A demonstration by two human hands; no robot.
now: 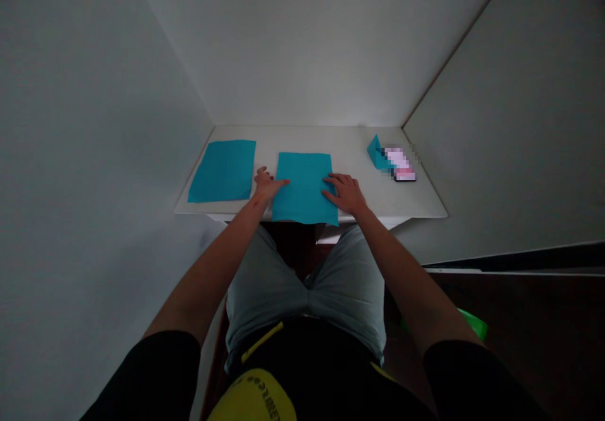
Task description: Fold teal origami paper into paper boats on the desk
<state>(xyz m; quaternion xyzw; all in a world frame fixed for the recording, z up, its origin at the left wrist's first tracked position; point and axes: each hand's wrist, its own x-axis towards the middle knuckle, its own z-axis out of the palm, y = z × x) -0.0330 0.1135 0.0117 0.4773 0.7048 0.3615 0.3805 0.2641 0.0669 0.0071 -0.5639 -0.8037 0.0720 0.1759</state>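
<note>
In front of me a flat sheet of blue paper lies on the white table, its lower edge reaching past the table's front. At the sheet's left edge is my left hand, fingers spread and the thumb over the paper. My right hand rests with its fingers apart on the sheet's right edge. Neither hand grips the paper. To the left lies blue paper, also flat.
At the table's right end sit a folded piece of blue paper and a phone with a lit, blurred screen. Walls border the white table at the back and both sides. Something green is low on the right.
</note>
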